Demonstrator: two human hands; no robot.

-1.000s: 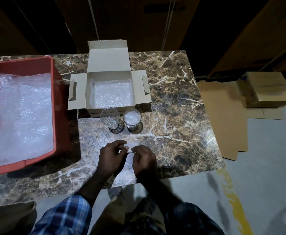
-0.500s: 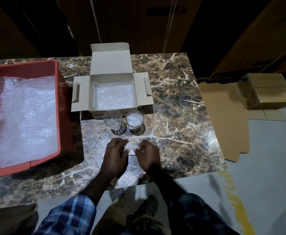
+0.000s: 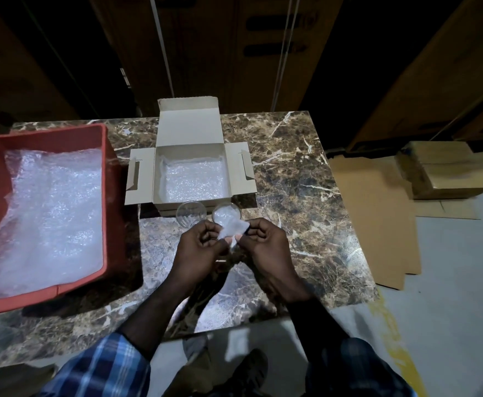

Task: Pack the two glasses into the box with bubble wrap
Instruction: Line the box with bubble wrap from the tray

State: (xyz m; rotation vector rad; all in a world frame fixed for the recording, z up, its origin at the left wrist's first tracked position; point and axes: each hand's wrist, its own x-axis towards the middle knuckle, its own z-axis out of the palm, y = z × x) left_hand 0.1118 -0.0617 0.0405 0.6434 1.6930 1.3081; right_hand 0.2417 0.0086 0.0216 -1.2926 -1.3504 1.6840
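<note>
Hands come first: the person's left hand (image 3: pixel 198 247) and right hand (image 3: pixel 266 245) are up over the near middle of the brown marble tabletop (image 3: pixel 306 196), close together, and each one pinches a side of a small clear piece of bubble wrap (image 3: pixel 232 229) with curled fingers. I think they hold it that way to squash or fold it into a little wad. Just behind the hands stand two clear drinking glasses, side by side and upright. The right glass (image 3: pixel 225 212) looks white inside, so it seems to have wrap stuffed in it already. The left glass (image 3: pixel 191 214) looks see-through, so the little piece is probably meant for it. Both glasses sit right in front of the open grey cardboard box (image 3: pixel 190 156), which rests by the far edge of the tabletop with its lid and side flaps spread out. A sheet of bubble wrap lines the box floor (image 3: pixel 193 181), likely to make a soft bed so the glasses will not crack. At the left edge sits a red plastic bin (image 3: pixel 110 179) full of more bubble wrap, near enough to grab. Neither glass is in the box yet.
</note>
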